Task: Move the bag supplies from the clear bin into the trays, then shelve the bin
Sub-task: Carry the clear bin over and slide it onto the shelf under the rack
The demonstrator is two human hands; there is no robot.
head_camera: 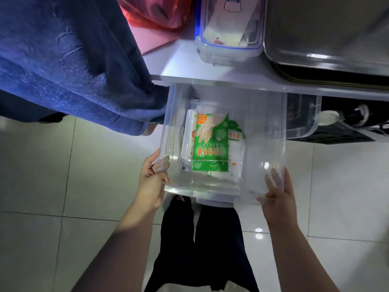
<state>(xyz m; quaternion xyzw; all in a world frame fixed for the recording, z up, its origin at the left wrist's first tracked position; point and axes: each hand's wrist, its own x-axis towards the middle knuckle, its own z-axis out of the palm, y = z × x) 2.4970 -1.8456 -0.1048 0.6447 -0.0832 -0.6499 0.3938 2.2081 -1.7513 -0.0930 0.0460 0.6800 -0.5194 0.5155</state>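
Note:
A clear plastic bin (263, 127) hangs in front of me, just below the edge of a white shelf (181, 66). Inside it lie a green pack of disposable gloves (211, 144), a second green and white pack (236, 142) under it, and a white roll (188, 133) at the left. My left hand (152, 180) grips the bin's near left corner, thumb over the rim. My right hand (277, 190) presses flat against the near right wall, fingers spread.
On the shelf stand a lidded clear box with blue clips (229, 30), a steel tray (328, 32) and a red plastic bag (155, 11). A blue cloth (69, 60) hangs at the left. Another clear bin (303, 119) sits under the shelf. Tiled floor lies below.

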